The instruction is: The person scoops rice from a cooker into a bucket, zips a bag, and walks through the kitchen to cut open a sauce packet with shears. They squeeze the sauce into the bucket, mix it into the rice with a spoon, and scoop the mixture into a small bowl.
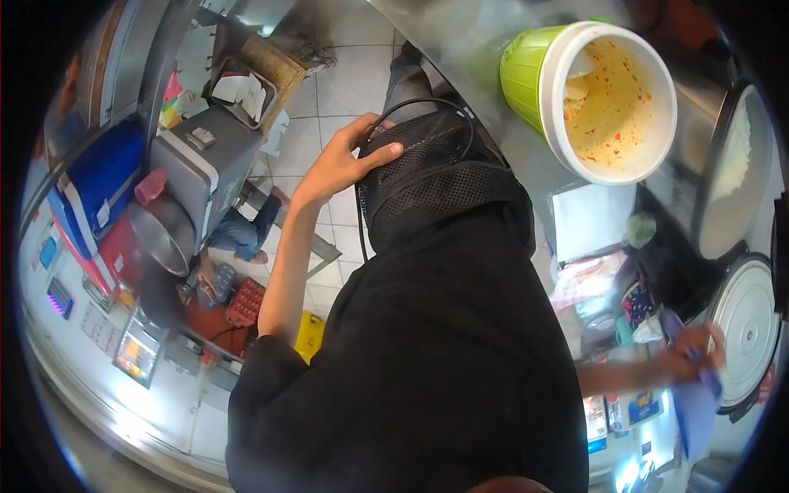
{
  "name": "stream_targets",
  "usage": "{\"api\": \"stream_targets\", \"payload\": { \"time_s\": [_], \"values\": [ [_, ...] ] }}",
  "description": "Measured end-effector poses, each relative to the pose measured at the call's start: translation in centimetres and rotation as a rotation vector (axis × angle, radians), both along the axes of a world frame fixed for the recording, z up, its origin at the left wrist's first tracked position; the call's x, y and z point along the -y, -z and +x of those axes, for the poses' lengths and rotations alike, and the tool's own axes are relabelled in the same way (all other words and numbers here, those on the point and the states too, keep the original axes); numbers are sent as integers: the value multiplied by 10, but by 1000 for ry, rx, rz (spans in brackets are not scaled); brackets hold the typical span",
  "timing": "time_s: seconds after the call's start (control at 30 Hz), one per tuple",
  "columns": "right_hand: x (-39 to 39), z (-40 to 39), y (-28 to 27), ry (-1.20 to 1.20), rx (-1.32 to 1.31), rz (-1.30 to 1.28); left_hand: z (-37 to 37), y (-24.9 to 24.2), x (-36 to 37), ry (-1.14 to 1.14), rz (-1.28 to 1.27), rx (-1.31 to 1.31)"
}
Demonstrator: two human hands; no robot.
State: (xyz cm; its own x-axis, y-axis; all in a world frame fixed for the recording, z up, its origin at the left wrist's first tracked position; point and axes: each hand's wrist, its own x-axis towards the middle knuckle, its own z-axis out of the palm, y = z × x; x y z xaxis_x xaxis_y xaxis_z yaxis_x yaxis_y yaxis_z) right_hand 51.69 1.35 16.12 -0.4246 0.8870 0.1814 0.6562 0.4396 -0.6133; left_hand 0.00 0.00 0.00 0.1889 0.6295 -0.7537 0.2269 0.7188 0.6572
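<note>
My left hand rests on a black mesh bag at my front. Its thumb stretches away from the fingers, whose tips are partly out of sight, and a black cable loops over the mesh. Far to the right, my right hand is closed on a flat blue-purple thing, too blurred to name. Beside that hand is a round whitish lid. A lime-green tub with a white rim leans with its mouth toward me; yellow residue with orange-red bits coats the inside.
The tub stands on a steel counter. A large round pan holds something white. At left are a grey cooler box, a blue box and a metal bowl. Another person's jeans-clad leg shows near the tiled floor.
</note>
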Motion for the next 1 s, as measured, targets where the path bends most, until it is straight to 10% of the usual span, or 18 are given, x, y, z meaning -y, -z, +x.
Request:
{"api": "stream_targets", "payload": {
  "time_s": [0.3, 0.6, 0.67, 0.8, 1.0],
  "values": [
    [6, -240, 102, 150, -332, -844, 2, 6, 17, -98, 80, 94],
    [30, -247, 97, -15, -458, -719, -7, -10, 7, 75, -31, -111],
    [33, -246, 96, -41, -474, -723, 1, -13, 2, 166, 604, -495],
    [35, -241, 92, -70, -446, -749, 23, -45, -7, 195, 386, -96],
    [31, -234, 92, -129, -464, -786, 43, -47, -4, 233, 383, -230]
  ]
}}
